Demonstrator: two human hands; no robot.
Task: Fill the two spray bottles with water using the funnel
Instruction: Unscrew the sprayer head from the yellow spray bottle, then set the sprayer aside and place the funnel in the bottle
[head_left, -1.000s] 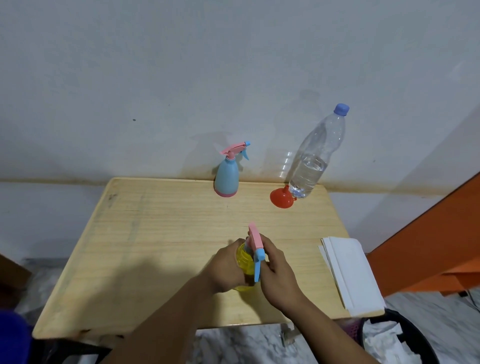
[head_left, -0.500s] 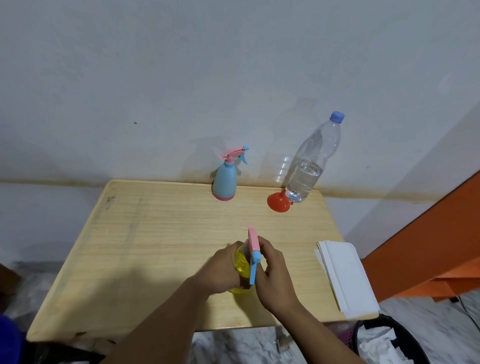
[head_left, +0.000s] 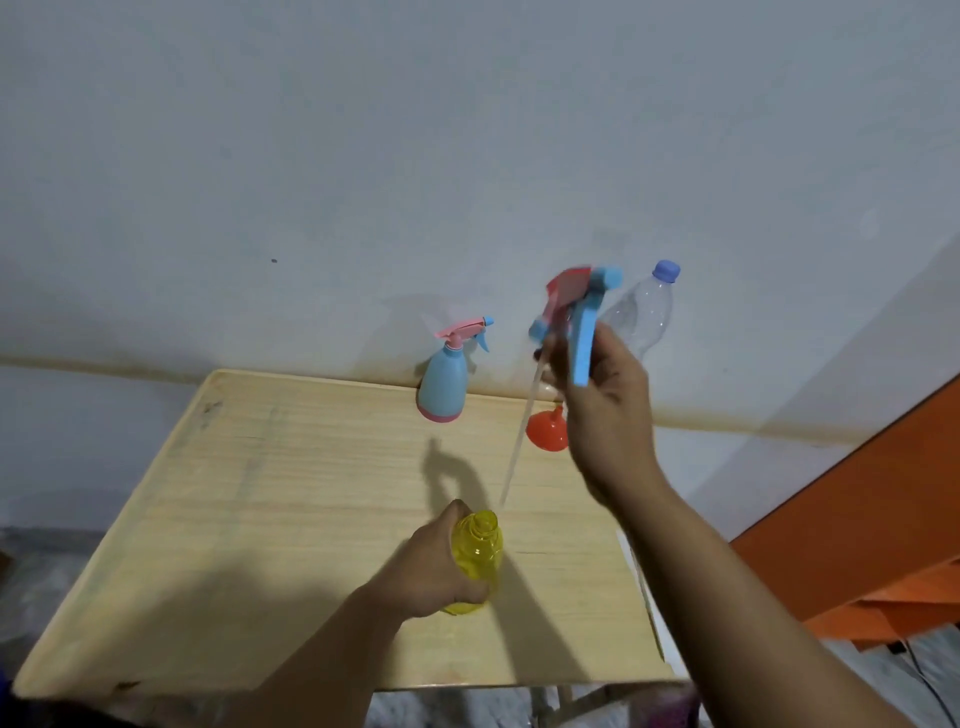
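Note:
My left hand (head_left: 434, 564) grips the yellow spray bottle (head_left: 479, 556), which stands on the wooden table (head_left: 291, 499) with its neck open. My right hand (head_left: 605, 410) holds the pink and blue spray head (head_left: 576, 317) lifted well above the bottle, its thin dip tube (head_left: 519, 441) hanging free down to the left. A second spray bottle (head_left: 444, 382), light blue with a pink head, stands capped at the table's far edge. The red funnel (head_left: 545, 428) lies beside it to the right. A clear water bottle (head_left: 647, 312) with a blue cap shows behind my right hand.
A grey wall runs right behind the table's far edge. An orange panel (head_left: 857, 519) rises at the right. White folded paper (head_left: 631, 556) lies at the table's right edge, mostly hidden by my right arm.
My right hand has pulled the spray head off the yellow bottle and raised it up and to the right, drawing the tube out. My left hand still holds the bottle.

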